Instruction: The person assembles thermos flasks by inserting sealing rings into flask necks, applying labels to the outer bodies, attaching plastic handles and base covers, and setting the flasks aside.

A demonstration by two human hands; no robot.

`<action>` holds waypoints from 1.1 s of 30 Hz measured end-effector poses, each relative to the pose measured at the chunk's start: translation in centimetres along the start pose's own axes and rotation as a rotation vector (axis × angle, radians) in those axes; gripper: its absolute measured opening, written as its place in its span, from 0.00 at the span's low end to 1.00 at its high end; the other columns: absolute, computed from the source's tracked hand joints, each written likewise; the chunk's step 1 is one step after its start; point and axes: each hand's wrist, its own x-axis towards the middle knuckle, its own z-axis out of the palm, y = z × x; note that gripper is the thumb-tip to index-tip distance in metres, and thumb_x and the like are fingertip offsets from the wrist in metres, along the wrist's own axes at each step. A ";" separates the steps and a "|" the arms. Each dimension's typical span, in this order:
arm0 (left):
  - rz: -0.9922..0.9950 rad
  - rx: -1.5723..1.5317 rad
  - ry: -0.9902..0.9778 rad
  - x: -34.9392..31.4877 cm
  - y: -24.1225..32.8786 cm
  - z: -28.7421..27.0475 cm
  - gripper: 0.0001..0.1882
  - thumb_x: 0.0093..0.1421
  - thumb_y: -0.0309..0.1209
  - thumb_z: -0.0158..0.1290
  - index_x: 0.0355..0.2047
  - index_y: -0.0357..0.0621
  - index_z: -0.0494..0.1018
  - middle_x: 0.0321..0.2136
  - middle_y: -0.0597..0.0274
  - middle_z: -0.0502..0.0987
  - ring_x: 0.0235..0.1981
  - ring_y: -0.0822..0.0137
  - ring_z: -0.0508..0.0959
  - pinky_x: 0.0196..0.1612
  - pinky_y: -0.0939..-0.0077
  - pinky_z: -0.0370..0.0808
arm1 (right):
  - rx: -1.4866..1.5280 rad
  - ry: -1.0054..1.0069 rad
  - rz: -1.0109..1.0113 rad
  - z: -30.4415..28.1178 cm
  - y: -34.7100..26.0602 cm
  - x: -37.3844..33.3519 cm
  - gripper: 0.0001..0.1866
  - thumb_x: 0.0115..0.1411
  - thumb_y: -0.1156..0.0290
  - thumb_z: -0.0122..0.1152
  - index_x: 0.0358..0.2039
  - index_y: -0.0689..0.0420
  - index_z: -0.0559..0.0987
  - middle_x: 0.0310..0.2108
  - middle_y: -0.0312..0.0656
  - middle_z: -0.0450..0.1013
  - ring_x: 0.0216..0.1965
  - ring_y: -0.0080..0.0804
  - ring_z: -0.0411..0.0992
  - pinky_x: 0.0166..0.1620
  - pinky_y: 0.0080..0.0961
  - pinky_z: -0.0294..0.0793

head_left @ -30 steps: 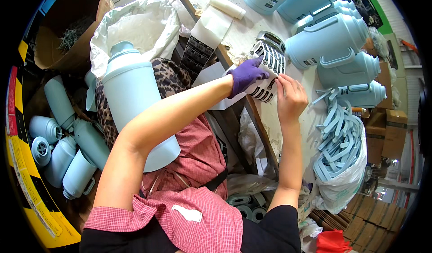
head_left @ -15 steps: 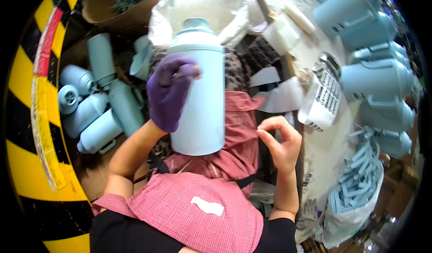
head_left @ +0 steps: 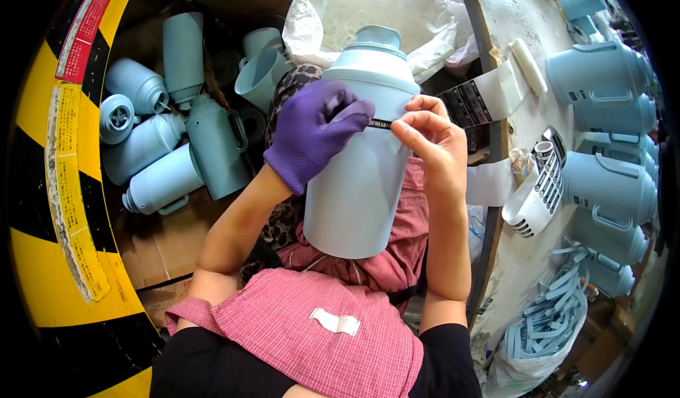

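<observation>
A pale blue thermos flask body (head_left: 358, 192) stands slightly tilted on my lap, its stopper end away from me. My left hand (head_left: 315, 129), in a purple knitted glove, pinches one end of a narrow black label sticker (head_left: 380, 123). My bare right hand (head_left: 437, 139) has thumb and forefinger at the sticker's other end. The strip stretches across the flask below its shoulder; whether it is stuck down, I cannot tell. Both hands are close to the flask's wall.
Flask bodies (head_left: 159, 175) lie piled at left beside a striped yellow-and-black edge (head_left: 85, 341). Ahead is a white bag (head_left: 304, 23). On the right bench stand a roll of labels (head_left: 535, 203), label sheets (head_left: 471, 104), several handled jugs (head_left: 602, 175) and a bag of blue strips (head_left: 545, 327).
My right hand has come up and in to the flask, meeting the left at the black sticker. The left hand has moved off to the right with the flask; the whole view has shifted too.
</observation>
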 end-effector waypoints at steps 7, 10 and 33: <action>0.419 0.746 0.241 2.3 -1.0 1.5 0.16 0.62 0.43 0.63 0.26 0.46 0.75 0.25 0.58 0.75 0.30 0.55 0.77 0.34 0.59 0.73 | 0.019 0.104 0.050 0.1 0.4 2.6 0.13 0.50 0.70 0.81 0.30 0.65 0.87 0.41 0.34 0.67 0.45 0.22 0.69 0.44 0.19 0.69; 0.405 0.835 0.243 2.4 -0.8 1.4 0.16 0.61 0.45 0.62 0.26 0.48 0.76 0.26 0.60 0.76 0.31 0.56 0.78 0.35 0.59 0.74 | -0.006 0.089 0.066 -0.2 0.4 2.9 0.12 0.49 0.70 0.81 0.29 0.65 0.87 0.40 0.34 0.67 0.45 0.23 0.68 0.45 0.20 0.69; 0.307 0.570 0.021 2.9 -5.0 1.5 0.53 0.61 0.63 0.59 0.73 0.40 0.55 0.67 0.33 0.62 0.68 0.40 0.65 0.69 0.52 0.64 | -0.115 0.054 -0.003 -0.8 3.0 3.0 0.42 0.55 0.61 0.79 0.68 0.53 0.70 0.60 0.44 0.66 0.53 0.31 0.70 0.55 0.28 0.73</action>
